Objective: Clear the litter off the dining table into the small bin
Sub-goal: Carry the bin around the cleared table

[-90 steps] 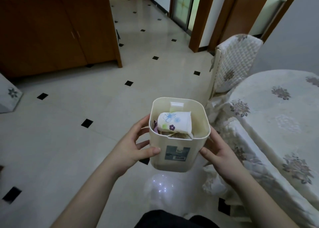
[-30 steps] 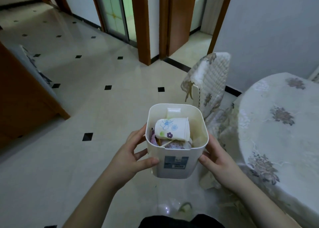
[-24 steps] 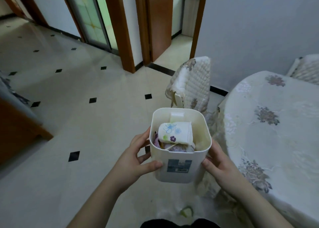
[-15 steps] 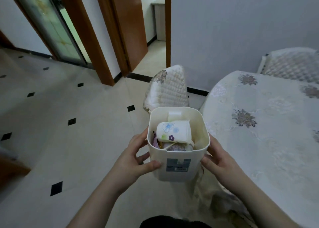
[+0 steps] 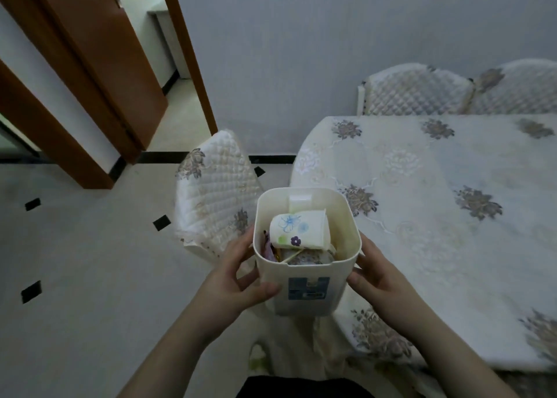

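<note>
I hold a small cream plastic bin [image 5: 346,229] in front of me, above the floor and just left of the dining table [image 5: 437,205]. My left hand [image 5: 238,280] grips its left side with the thumb across the front. My right hand [image 5: 376,277] clasps its right side. Inside the bin lies a white paper cup [image 5: 298,229] with flower prints, on its side, over several wrappers and scraps. The table wears a pale floral cloth, and the part of its top in view bears no litter.
A chair with a quilted cover [image 5: 217,192] stands just left of the table, right behind the bin. Two more quilted chair backs [image 5: 416,93] line the table's far side against the grey wall. A brown door frame [image 5: 75,81] and tiled floor lie to the left.
My view has swung right, from the floor and cabinet toward the table and wall. The bin stays held in both hands with the same grip, now nearer the table's edge.
</note>
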A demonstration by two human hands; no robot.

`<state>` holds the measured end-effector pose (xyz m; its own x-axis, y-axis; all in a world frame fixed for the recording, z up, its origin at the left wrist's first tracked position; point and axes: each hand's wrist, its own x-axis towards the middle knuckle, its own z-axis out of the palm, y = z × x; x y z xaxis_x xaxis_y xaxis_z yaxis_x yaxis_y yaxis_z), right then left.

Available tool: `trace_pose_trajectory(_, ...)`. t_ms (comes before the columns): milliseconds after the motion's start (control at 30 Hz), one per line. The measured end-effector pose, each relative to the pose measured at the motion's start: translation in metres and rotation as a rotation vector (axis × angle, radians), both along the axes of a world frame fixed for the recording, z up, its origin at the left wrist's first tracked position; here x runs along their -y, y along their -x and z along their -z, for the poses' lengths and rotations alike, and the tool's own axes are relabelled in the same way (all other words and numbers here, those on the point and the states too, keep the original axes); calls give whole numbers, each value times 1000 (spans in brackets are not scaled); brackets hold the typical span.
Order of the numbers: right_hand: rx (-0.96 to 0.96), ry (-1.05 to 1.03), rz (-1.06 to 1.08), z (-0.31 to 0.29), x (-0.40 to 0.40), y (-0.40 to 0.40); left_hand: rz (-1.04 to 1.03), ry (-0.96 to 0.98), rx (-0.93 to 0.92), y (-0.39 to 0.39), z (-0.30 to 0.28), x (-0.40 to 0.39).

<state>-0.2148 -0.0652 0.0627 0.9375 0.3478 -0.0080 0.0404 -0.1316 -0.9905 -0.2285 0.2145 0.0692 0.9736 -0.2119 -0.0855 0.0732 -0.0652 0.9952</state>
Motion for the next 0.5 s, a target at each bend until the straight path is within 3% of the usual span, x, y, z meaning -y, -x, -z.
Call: trace_pose_trajectory(500,-27,79,465,-6,-29,-53,499,-40,-4,-196,17,1)
